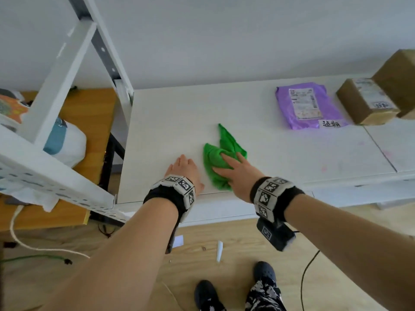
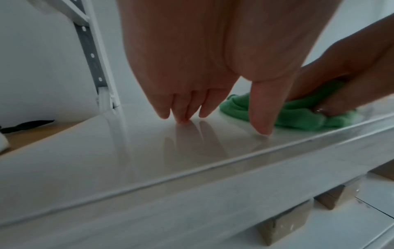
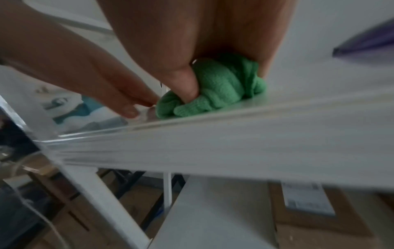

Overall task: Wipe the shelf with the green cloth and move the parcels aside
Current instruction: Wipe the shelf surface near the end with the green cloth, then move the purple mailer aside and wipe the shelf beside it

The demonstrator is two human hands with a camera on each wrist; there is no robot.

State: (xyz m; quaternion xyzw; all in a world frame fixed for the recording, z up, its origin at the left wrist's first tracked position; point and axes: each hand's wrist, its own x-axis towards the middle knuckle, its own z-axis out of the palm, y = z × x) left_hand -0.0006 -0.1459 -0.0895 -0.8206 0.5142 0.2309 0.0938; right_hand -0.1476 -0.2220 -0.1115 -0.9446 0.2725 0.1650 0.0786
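The right hand [image 1: 233, 169] was down on the green cloth [image 1: 221, 153], thumb and fingers curled into the bunched fabric and pressing it to the shelf [image 1: 170, 113]. From the right wrist view the thumb clearly dug into the folds, so that was a grip, not a flat palm. The cloth sat close to the shelf's front edge, towards the left end, with one loose tail trailing away towards the back.

The left hand [image 1: 183, 170] lay just beside it on the left, fingers straight and tips touching the bare board, holding nothing. It looked like a brace; whether it bore real weight was hard to tell.

Here was what mattered for the next stroke: the parcels all lay to the right of the cloth. The purple bag [image 1: 308, 104] rested near the back edge, well apart from the cloth, its long side running front to back. Beyond it, at the right end, stood a brown box [image 1: 366, 102] with a second box [image 1: 397, 79] touching it. The right hand was the nearer one to all three. Wiping rightwards would probably meet the purple bag first, so it would need shifting before the cloth could cover that stretch.
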